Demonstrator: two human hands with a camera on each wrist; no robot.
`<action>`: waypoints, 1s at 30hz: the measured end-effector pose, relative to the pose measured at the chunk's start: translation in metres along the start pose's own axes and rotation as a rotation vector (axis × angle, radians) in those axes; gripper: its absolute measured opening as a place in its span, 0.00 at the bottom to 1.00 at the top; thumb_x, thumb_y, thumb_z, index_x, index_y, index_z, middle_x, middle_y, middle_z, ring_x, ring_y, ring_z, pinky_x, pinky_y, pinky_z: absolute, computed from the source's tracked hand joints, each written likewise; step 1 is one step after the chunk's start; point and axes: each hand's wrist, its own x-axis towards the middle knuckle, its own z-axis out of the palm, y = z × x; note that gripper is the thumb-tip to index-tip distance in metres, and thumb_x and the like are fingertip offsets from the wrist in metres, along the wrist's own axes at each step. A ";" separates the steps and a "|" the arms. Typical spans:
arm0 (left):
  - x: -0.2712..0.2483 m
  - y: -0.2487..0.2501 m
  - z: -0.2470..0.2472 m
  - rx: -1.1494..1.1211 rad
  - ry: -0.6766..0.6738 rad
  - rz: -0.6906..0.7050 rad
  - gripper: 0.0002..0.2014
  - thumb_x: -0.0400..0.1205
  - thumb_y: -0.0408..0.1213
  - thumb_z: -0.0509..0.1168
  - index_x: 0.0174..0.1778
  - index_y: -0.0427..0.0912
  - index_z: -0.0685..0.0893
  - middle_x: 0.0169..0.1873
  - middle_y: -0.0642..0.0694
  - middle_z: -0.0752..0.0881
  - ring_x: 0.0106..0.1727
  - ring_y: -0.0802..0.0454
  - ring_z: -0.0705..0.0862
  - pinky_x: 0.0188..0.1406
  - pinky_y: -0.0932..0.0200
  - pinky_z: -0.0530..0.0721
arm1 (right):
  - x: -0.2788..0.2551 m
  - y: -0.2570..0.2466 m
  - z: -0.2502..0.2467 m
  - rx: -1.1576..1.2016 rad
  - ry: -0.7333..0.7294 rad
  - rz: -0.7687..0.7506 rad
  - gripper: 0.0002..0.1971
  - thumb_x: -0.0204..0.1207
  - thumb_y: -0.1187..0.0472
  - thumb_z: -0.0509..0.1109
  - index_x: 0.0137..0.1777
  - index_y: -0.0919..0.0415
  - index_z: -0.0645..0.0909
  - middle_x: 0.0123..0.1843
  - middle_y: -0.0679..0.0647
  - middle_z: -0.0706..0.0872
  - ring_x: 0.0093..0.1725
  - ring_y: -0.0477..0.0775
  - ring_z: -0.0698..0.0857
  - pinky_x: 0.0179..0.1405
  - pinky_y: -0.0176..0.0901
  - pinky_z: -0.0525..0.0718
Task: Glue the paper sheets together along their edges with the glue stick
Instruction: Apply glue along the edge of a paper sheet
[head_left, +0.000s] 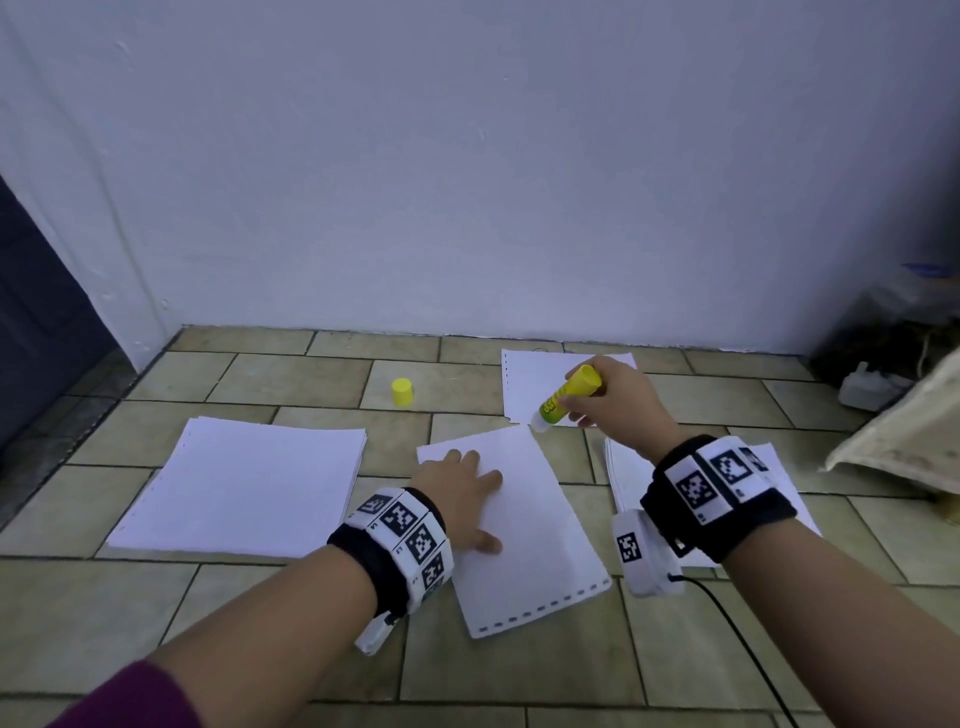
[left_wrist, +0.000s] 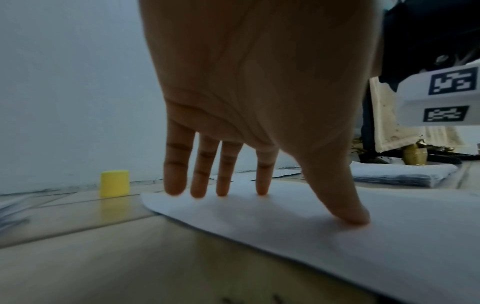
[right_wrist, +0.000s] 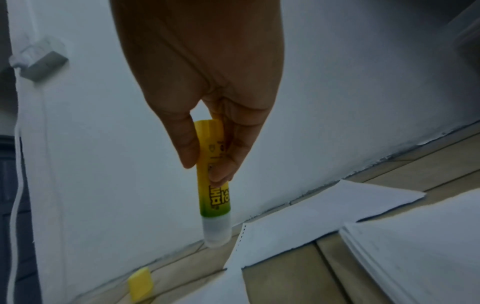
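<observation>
A single white paper sheet (head_left: 524, 530) lies tilted on the tiled floor in the middle. My left hand (head_left: 462, 493) presses flat on it with straight spread fingers (left_wrist: 221, 185). My right hand (head_left: 613, 400) pinches a yellow glue stick (head_left: 566, 397), uncapped, its white tip hanging just above the sheet's far right corner. In the right wrist view the glue stick (right_wrist: 213, 185) points down between thumb and fingers. A second single sheet (head_left: 524, 384) lies beyond, by the wall. The yellow cap (head_left: 402, 392) stands on the floor to the left.
A stack of paper (head_left: 244, 488) lies at the left and another stack (head_left: 623, 467) at the right, partly under my right wrist. A white wall (head_left: 467, 182) bounds the floor behind. Cloth and clutter (head_left: 893, 431) sit at the far right.
</observation>
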 end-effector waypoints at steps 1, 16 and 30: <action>0.000 -0.002 0.001 -0.007 0.012 -0.009 0.37 0.75 0.65 0.64 0.76 0.49 0.65 0.69 0.43 0.68 0.72 0.44 0.65 0.58 0.48 0.75 | 0.003 0.000 0.005 -0.020 -0.006 0.003 0.09 0.73 0.68 0.73 0.52 0.60 0.79 0.45 0.59 0.87 0.34 0.50 0.86 0.35 0.39 0.86; 0.008 -0.019 0.004 -0.191 0.015 -0.068 0.44 0.72 0.62 0.71 0.79 0.47 0.61 0.76 0.46 0.61 0.76 0.44 0.62 0.68 0.43 0.75 | 0.017 -0.013 0.050 -0.400 -0.183 -0.100 0.13 0.78 0.67 0.67 0.62 0.62 0.78 0.51 0.60 0.83 0.45 0.52 0.75 0.31 0.35 0.71; 0.009 -0.019 0.002 -0.079 -0.094 -0.025 0.34 0.84 0.51 0.62 0.83 0.56 0.53 0.81 0.41 0.54 0.81 0.39 0.55 0.74 0.41 0.69 | -0.047 -0.009 0.004 -0.710 -0.467 -0.078 0.13 0.76 0.62 0.72 0.60 0.55 0.80 0.58 0.54 0.82 0.48 0.50 0.76 0.41 0.36 0.74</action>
